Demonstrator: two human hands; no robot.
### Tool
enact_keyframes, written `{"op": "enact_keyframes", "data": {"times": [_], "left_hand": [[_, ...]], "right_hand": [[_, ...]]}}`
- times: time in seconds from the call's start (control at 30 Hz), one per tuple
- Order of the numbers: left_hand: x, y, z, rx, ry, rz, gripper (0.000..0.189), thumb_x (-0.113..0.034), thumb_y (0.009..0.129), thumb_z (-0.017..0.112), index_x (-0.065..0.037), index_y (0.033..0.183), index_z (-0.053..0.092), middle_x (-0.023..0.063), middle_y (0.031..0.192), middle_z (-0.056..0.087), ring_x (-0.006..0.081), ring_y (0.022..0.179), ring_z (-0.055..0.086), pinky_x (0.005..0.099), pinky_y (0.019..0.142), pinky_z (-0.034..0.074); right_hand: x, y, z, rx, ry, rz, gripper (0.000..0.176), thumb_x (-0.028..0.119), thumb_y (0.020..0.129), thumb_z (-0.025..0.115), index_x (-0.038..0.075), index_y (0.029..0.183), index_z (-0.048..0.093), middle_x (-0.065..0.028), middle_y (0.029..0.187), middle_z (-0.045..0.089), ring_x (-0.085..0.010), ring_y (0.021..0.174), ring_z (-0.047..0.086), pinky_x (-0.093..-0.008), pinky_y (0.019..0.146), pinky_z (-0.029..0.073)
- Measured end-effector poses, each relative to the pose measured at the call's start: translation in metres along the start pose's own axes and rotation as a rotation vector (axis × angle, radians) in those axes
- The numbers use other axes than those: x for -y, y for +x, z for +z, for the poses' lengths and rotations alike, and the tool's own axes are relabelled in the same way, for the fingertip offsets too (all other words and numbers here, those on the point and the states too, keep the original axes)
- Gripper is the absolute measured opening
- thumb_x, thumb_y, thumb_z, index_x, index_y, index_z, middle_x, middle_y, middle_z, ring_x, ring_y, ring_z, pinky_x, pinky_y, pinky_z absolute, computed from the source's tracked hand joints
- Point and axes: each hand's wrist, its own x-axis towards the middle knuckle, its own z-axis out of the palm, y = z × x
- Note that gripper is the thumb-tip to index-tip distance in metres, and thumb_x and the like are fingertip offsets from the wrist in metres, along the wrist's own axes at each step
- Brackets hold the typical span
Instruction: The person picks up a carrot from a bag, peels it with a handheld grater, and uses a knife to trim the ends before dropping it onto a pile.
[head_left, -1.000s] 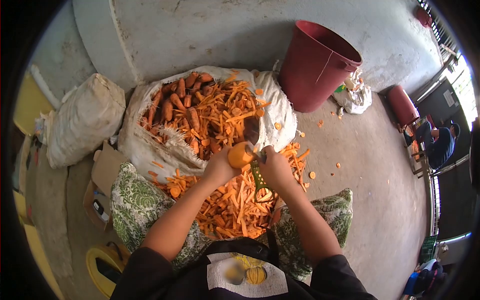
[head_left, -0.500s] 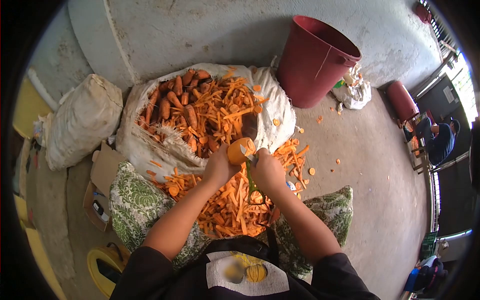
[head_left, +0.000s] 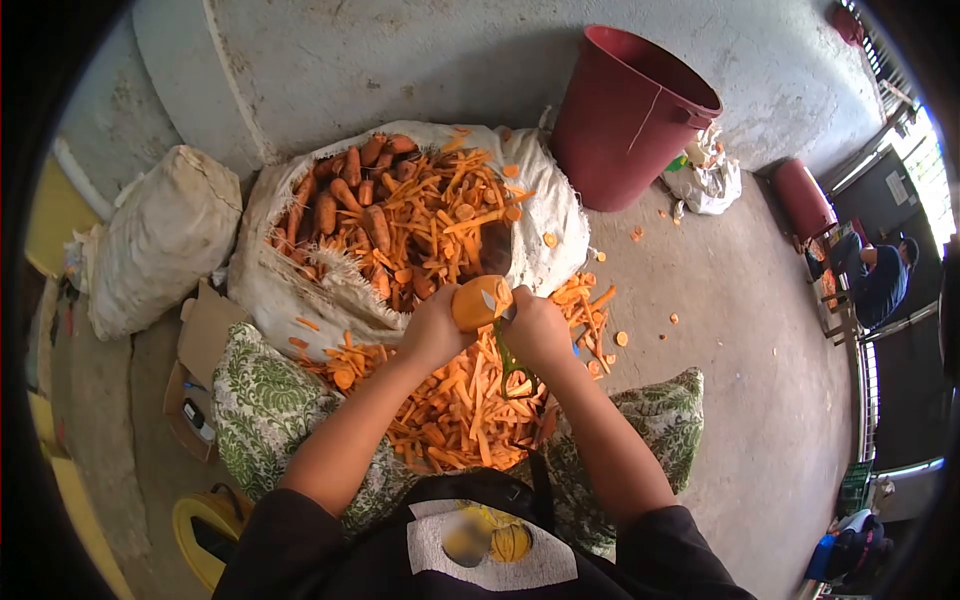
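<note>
In front of me my left hand point(head_left: 437, 328) is closed around a thick peeled orange carrot point(head_left: 474, 305). My right hand point(head_left: 536, 327) grips a small knife point(head_left: 491, 298), its pale blade tip against the carrot's right end; most of the knife is hidden by the fingers. A green looped piece point(head_left: 515, 378) hangs below that hand, and I cannot make out what it belongs to. Carrot peelings point(head_left: 463, 405) lie heaped under both hands. Just beyond, a white woven sack point(head_left: 262, 270) holds unpeeled carrots point(head_left: 326, 213) along with more peelings.
A tall red bin point(head_left: 625, 130) stands by the wall, beside a white bag point(head_left: 708, 185). Another full sack point(head_left: 170, 245) is at the left, near a cardboard box point(head_left: 205, 335). Green-patterned cloth point(head_left: 265, 405) covers my legs. Far right, a person point(head_left: 878, 285) sits.
The carrot and both hands stay almost in place. The green loop has swung slightly right and up, and the view has shifted a little.
</note>
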Motion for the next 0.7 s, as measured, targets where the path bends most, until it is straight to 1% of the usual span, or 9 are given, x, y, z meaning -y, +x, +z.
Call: {"op": "enact_keyframes", "data": {"times": [0.1,0.17,0.2,0.23,0.27,0.4,0.47,0.63,0.7], "left_hand": [[-0.001,0.002,-0.001,-0.075,0.086,0.1,0.041,-0.01,0.06,0.072,-0.004,0.095,0.052,0.0128,0.087,0.061,0.0289,0.081,0.06,0.038,0.07,0.047],[-0.01,0.0,-0.007,0.292,-0.115,-0.074,0.049,-0.01,0.059,0.073,-0.006,0.102,0.052,0.0122,0.095,0.06,0.0264,0.088,0.059,0.0362,0.074,0.046],[-0.022,-0.004,-0.011,0.5,-0.077,0.123,0.049,-0.011,0.059,0.074,-0.007,0.102,0.052,0.0111,0.097,0.059,0.0249,0.09,0.058,0.0361,0.076,0.045],[-0.036,-0.016,-0.006,0.54,-0.026,0.403,0.051,-0.013,0.058,0.075,-0.009,0.104,0.052,0.0102,0.097,0.059,0.0239,0.093,0.057,0.0354,0.079,0.045],[-0.053,-0.026,-0.001,0.59,-0.152,0.465,0.053,-0.014,0.058,0.076,-0.008,0.105,0.052,0.0098,0.096,0.059,0.0241,0.093,0.057,0.0343,0.08,0.045],[-0.041,-0.028,-0.006,0.42,-0.297,0.389,0.056,-0.015,0.059,0.076,-0.005,0.107,0.05,0.0099,0.095,0.059,0.0237,0.091,0.058,0.0337,0.079,0.045],[-0.036,-0.024,-0.015,0.352,-0.232,0.316,0.056,-0.015,0.059,0.075,-0.005,0.107,0.049,0.0102,0.094,0.059,0.0232,0.09,0.058,0.0335,0.078,0.045],[-0.033,-0.019,-0.026,0.283,-0.303,0.233,0.054,-0.015,0.061,0.074,-0.006,0.108,0.049,0.0096,0.095,0.059,0.0212,0.088,0.058,0.0322,0.077,0.046],[-0.03,-0.019,-0.024,0.257,-0.292,0.203,0.053,-0.014,0.061,0.074,-0.005,0.108,0.049,0.0098,0.095,0.059,0.0216,0.087,0.058,0.0324,0.076,0.046]], "right_hand": [[-0.002,0.003,-0.004,0.018,0.001,-0.009,0.021,0.015,0.071,0.059,-0.001,0.081,0.05,-0.021,0.073,0.058,-0.0358,0.072,0.058,-0.0423,0.064,0.046],[-0.005,0.007,-0.013,0.013,-0.013,0.107,0.022,0.013,0.071,0.058,-0.002,0.085,0.053,-0.0227,0.077,0.059,-0.0351,0.074,0.059,-0.0413,0.065,0.046],[-0.044,0.017,0.004,0.011,0.282,0.004,0.024,0.015,0.072,0.056,-0.004,0.087,0.055,-0.0251,0.08,0.059,-0.0357,0.076,0.059,-0.0412,0.066,0.046],[-0.048,0.026,0.005,0.073,0.144,0.126,0.025,0.017,0.073,0.056,-0.004,0.086,0.056,-0.0243,0.078,0.059,-0.0354,0.075,0.059,-0.04,0.066,0.046],[-0.048,0.032,0.008,0.135,0.007,0.253,0.026,0.019,0.074,0.056,-0.004,0.086,0.056,-0.0234,0.076,0.059,-0.0351,0.074,0.059,-0.0388,0.065,0.047],[-0.069,0.031,0.042,0.198,0.026,0.149,0.029,0.021,0.075,0.056,-0.005,0.089,0.057,-0.0235,0.075,0.059,-0.0353,0.072,0.059,-0.0385,0.064,0.047],[-0.105,0.034,0.082,0.155,0.672,0.041,0.031,0.023,0.075,0.056,-0.006,0.085,0.059,-0.0242,0.073,0.059,-0.0362,0.071,0.058,-0.0388,0.064,0.047],[-0.033,0.017,0.011,0.142,0.2,0.049,0.03,0.021,0.076,0.055,-0.007,0.084,0.06,-0.0226,0.075,0.06,-0.033,0.071,0.06,-0.0375,0.063,0.046],[-0.025,0.015,-0.002,0.124,0.235,0.084,0.029,0.021,0.077,0.054,-0.006,0.085,0.06,-0.022,0.076,0.061,-0.0324,0.071,0.06,-0.0368,0.063,0.046]]}}
